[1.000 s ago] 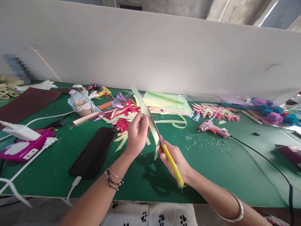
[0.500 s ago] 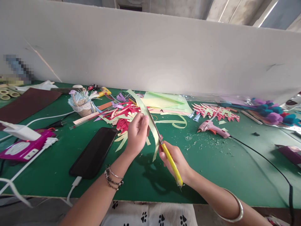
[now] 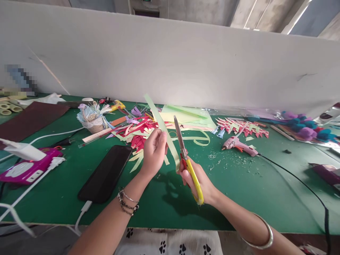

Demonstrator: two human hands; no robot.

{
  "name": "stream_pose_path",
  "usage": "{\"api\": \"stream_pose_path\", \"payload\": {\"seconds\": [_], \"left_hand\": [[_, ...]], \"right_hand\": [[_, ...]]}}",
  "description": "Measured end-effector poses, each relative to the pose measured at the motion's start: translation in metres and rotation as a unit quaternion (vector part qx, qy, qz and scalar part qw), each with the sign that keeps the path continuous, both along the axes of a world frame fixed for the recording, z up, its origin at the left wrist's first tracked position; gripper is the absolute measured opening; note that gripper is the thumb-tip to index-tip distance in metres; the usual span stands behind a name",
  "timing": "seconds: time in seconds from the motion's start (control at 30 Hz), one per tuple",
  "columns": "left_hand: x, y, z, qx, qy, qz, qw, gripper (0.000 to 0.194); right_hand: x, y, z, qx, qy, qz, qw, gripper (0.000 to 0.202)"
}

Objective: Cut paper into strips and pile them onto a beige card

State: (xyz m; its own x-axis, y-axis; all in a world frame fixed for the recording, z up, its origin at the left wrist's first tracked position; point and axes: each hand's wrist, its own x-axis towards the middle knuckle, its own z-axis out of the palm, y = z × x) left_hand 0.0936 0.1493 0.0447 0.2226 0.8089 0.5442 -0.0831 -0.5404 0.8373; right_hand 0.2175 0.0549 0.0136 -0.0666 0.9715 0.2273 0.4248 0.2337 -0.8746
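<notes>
My left hand (image 3: 156,150) is closed, pinching a pale green paper strip (image 3: 160,118) that slants from upper left to lower right. Its lower end reaches the fingers of my right hand (image 3: 196,179). Wrapped in that right hand are scissors (image 3: 195,177) with yellow handles, their blades pointing up and away, just right of the strip and apart from it. Behind my left hand lies a heap of red and pale green paper strips (image 3: 139,138). A curled green strip (image 3: 203,139) rests beyond the scissors.
A black phone (image 3: 106,173) on a charging cable lies at left, near a magenta power strip (image 3: 34,166). On the right sit a pink glue gun (image 3: 239,145) with a trailing cord and a red woven paper piece (image 3: 241,126). A small basket (image 3: 94,120) stands at the back left.
The scissors have moved off the strip to its right, blades now more upright. The strip's lower end has come to the right hand's fingers. The left hand has barely moved.
</notes>
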Motion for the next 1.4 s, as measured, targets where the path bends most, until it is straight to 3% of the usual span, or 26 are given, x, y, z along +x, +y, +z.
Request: {"api": "stream_pose_path", "payload": {"seconds": [0.13,0.5,1.03,1.4], "left_hand": [[0.0008,0.0010,-0.0013,-0.006,0.006,-0.009,1.000,0.032],[0.0020,-0.0018,-0.0032,0.018,0.040,-0.023,0.999,0.031],[0.0033,-0.0031,-0.0022,0.009,0.074,-0.045,0.996,0.032],[0.0030,-0.0029,-0.0014,0.014,0.090,-0.049,0.995,0.032]], "right_hand": [[0.0018,-0.0010,0.0014,-0.002,-0.020,0.035,0.999,0.042],[0.0024,-0.0002,-0.0013,-0.015,-0.055,-0.015,0.998,0.041],[0.0026,0.0005,0.0021,-0.011,-0.059,-0.034,0.998,0.055],[0.0025,0.0004,0.0004,-0.018,-0.051,-0.055,0.997,0.051]]}}
